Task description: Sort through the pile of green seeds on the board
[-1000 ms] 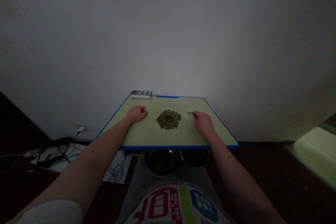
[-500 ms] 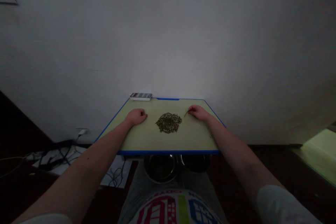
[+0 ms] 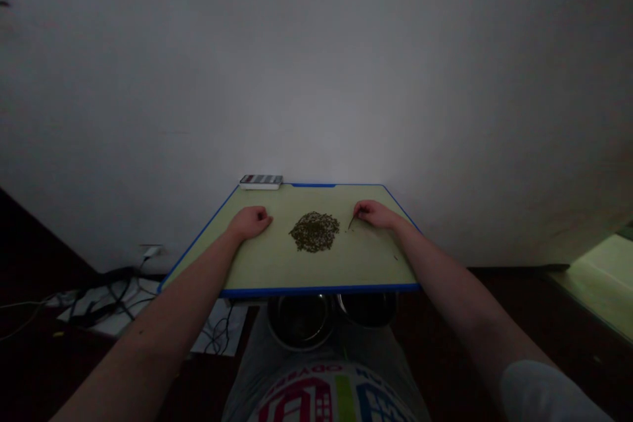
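A loose heap of small dark grains (image 3: 314,232), like seeds or dried herb bits, lies in the middle of a pale board (image 3: 277,270) with blue edges. Left of the heap, my left hand (image 3: 250,221) rests on the board with its fingers curled in, and nothing shows in it. To the right of the heap, my right hand (image 3: 372,212) pinches slim dark tweezers (image 3: 351,221). Their tip points down at the board, close to a few tiny specks (image 3: 349,231) apart from the heap.
A white box-like device with a striped top (image 3: 260,182) sits at the board's far left corner, against the wall. Two metal bowls (image 3: 300,323) are below the near edge, over my lap. Cables (image 3: 111,297) and a plug lie at the lower left; a dark sliver (image 3: 395,258) lies on the right.
The tweezers in my right hand have tilted steeper, with the tip lowered to the board. Specks now show by the tip. My left hand stays curled; the view has shifted slightly.
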The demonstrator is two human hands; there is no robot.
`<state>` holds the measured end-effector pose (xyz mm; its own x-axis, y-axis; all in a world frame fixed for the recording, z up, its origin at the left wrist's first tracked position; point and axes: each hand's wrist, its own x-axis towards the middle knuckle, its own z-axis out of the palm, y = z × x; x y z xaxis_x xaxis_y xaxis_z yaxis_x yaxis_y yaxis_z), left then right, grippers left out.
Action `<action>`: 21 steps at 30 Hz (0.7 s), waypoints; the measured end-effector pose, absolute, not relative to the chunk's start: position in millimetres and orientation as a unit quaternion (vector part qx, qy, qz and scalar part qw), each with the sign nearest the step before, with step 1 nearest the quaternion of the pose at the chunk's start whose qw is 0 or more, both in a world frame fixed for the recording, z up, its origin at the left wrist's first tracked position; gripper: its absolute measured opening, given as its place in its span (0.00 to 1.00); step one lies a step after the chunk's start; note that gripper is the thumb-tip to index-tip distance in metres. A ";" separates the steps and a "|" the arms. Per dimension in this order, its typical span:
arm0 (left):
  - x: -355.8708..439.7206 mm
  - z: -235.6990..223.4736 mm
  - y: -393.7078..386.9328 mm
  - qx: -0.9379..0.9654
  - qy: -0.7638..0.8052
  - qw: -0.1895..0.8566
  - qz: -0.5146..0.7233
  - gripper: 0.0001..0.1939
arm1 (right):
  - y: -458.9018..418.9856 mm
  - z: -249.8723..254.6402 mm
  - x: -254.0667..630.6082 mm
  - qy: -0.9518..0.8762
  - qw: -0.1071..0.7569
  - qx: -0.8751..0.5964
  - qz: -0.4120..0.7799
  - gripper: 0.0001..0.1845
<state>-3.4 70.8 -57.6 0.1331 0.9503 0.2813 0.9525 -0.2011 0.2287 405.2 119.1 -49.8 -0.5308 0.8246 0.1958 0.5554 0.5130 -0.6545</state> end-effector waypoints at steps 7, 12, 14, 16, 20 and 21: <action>-3.9 -58.2 70.9 -0.758 -0.627 -0.001 -0.178 0.17 | 122.3 -67.1 422.2 -0.806 0.316 -0.427 0.261 0.10; -3.0 -57.2 69.8 -0.759 -0.627 -0.002 -0.173 0.17 | 124.2 -70.3 420.2 -0.805 0.355 -0.398 0.261 0.09; -3.2 -57.1 69.7 -0.761 -0.626 -0.005 -0.170 0.17 | 124.3 -68.5 420.1 -0.801 0.365 -0.395 0.265 0.09; -3.6 -57.3 69.9 -0.761 -0.625 -0.004 -0.173 0.17 | 123.5 -65.2 421.1 -0.797 0.374 -0.391 0.268 0.08; -3.9 -57.7 70.1 -0.756 -0.629 -0.004 -0.180 0.16 | 119.4 -56.1 421.6 -0.795 0.389 -0.384 0.263 0.06; -3.8 -57.7 70.1 -0.756 -0.629 -0.006 -0.181 0.16 | 118.0 -54.1 420.7 -0.797 0.389 -0.382 0.258 0.06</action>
